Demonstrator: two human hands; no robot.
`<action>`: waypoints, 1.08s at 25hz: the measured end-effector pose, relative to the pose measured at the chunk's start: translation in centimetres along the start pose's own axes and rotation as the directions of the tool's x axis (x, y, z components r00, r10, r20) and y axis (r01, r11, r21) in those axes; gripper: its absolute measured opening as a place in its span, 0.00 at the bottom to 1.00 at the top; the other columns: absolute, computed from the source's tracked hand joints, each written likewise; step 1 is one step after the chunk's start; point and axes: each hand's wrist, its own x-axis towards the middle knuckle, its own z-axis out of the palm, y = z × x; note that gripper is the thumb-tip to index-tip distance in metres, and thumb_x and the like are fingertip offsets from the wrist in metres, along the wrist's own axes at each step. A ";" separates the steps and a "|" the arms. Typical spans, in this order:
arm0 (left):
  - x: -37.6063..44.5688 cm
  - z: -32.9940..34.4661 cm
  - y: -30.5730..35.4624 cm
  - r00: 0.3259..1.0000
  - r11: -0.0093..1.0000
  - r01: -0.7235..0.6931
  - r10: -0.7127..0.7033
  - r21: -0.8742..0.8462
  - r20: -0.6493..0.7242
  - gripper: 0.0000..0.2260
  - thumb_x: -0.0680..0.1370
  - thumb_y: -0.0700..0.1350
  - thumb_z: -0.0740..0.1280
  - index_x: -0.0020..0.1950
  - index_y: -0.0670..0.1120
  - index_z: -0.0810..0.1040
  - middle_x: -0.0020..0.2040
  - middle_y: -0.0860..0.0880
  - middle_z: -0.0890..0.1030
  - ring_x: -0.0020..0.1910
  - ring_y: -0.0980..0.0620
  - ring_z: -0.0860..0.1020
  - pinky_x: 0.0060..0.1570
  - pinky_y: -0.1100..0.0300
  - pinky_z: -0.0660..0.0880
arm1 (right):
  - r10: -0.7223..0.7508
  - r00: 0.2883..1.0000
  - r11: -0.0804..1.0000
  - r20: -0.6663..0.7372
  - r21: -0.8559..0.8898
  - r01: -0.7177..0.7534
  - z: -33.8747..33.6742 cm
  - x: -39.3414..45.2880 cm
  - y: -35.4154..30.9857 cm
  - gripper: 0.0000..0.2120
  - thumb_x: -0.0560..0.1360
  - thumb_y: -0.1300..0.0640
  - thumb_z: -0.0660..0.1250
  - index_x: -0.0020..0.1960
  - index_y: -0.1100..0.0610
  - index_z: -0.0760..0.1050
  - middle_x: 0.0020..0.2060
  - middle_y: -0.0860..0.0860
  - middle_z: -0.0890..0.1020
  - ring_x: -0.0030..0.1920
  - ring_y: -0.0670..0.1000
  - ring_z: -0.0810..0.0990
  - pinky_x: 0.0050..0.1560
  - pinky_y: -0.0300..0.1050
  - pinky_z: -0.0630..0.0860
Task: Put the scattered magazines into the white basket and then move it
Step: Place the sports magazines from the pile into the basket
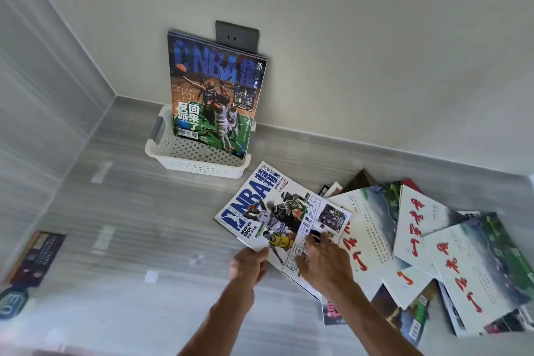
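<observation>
A white perforated basket (185, 157) stands on the grey floor against the wall. Upright in it lean some basketball magazines (213, 95), the front one with a blue title. Just in front of the basket I hold a white basketball magazine (268, 211) slightly off the floor. My left hand (248, 266) grips its near left edge. My right hand (323, 263) lies on its near right part, fingers curled onto the cover. To the right lies a scattered heap of magazines (450, 257) with red brush lettering on pale covers.
A dark wall socket (237, 36) sits behind the upright magazines. At the far left a dark magazine (37, 257) lies on the floor by the side wall, and a round dark object (11, 302) lies below it. Small pale marks dot the floor.
</observation>
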 end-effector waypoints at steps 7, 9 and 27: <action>-4.3 0.6 0.3 0.867 0.852 -0.483 0.498 0.202 -0.027 0.02 0.80 0.37 0.63 0.52 0.41 0.73 0.41 0.37 0.81 0.36 0.44 0.80 0.27 0.53 0.79 | 0.148 0.989 0.900 -0.013 0.416 -0.129 -2.6 2.1 3.7 0.19 0.77 0.47 0.63 0.66 0.53 0.71 0.59 0.50 0.81 0.48 0.50 0.82 0.45 0.44 0.80; -5.2 -1.7 0.6 0.687 0.633 -0.690 0.725 0.352 0.043 0.06 0.80 0.41 0.62 0.49 0.38 0.73 0.36 0.35 0.80 0.29 0.43 0.76 0.27 0.49 0.77 | 0.142 0.987 0.806 0.069 0.571 -0.156 -3.6 3.4 4.0 0.26 0.77 0.51 0.65 0.73 0.52 0.62 0.70 0.53 0.73 0.60 0.57 0.79 0.59 0.51 0.77; -2.8 -12.4 28.4 0.281 0.298 -0.951 0.944 0.081 -0.172 0.16 0.75 0.35 0.67 0.44 0.56 0.85 0.38 0.59 0.86 0.35 0.59 0.82 0.38 0.60 0.79 | 0.232 0.909 -0.061 -0.346 0.927 0.369 -21.5 11.8 -8.9 0.14 0.76 0.65 0.67 0.44 0.46 0.82 0.39 0.42 0.87 0.36 0.42 0.82 0.41 0.42 0.83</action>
